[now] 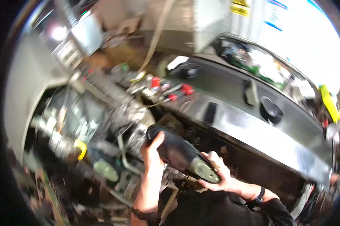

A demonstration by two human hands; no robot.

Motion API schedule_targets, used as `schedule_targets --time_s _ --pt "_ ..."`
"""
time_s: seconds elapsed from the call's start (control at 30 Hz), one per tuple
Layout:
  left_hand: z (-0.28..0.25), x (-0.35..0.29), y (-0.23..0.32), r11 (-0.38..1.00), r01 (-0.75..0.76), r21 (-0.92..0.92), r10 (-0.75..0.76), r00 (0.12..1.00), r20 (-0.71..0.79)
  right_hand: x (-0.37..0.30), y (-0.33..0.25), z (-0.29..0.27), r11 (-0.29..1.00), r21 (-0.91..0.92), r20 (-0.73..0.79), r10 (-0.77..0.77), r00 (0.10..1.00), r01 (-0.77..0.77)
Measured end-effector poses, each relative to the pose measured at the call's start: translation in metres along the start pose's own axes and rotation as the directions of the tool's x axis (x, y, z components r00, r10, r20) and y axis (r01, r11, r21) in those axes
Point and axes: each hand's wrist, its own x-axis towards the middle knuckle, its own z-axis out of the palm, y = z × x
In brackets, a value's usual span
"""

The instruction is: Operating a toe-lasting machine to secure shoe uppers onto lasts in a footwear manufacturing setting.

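A long black shoe-shaped piece [174, 150] with a pale olive end plate lies across both my hands, tilted down to the right. My left hand [153, 155] grips its upper left end, with the thumb over the top. My right hand [219, 171] closes around the lower right end, next to the olive plate with its small holes. The fingers underneath are mostly hidden. Motion smears the picture, so the piece's exact kind cannot be told.
A metal conveyor-like bench [237, 122] runs along the right, carrying a black rounded piece [271, 110] and a dark flat block [210, 113]. Red-handled tools [186, 89] lie at its left end. Blurred machinery with a yellow part [80, 148] and another olive-ended piece [105, 170] stands left.
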Motion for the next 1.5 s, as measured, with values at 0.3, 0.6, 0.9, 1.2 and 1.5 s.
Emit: schedule_targets --time_s 0.3,0.6,0.9,1.2,1.5 --pt "0.13 0.058 -0.269 0.65 0.605 0.459 -0.705 0.706 0.067 -0.097 0.089 -0.201 0.54 0.591 -0.404 0.841 0.36 -0.599" --pt "0.127 0.065 -0.324 0.521 0.423 0.741 -0.671 0.74 0.05 -0.281 0.2 -0.57 0.56 0.797 -0.552 0.827 -0.104 0.224" --pt "0.141 0.099 -0.333 0.506 0.409 0.76 -0.635 0.772 0.007 -0.215 0.397 -0.499 0.337 0.833 -0.492 0.814 -0.309 -0.439" --pt "0.258 0.158 -0.445 0.409 0.165 0.897 -0.758 0.609 0.233 -0.164 0.262 -0.392 0.492 0.868 -0.489 0.871 0.049 -0.065" --pt "0.4 0.173 -0.613 0.174 -0.12 0.977 -0.454 0.871 0.188 -0.169 0.122 -0.244 0.524 0.827 -0.517 0.851 -0.09 0.201"
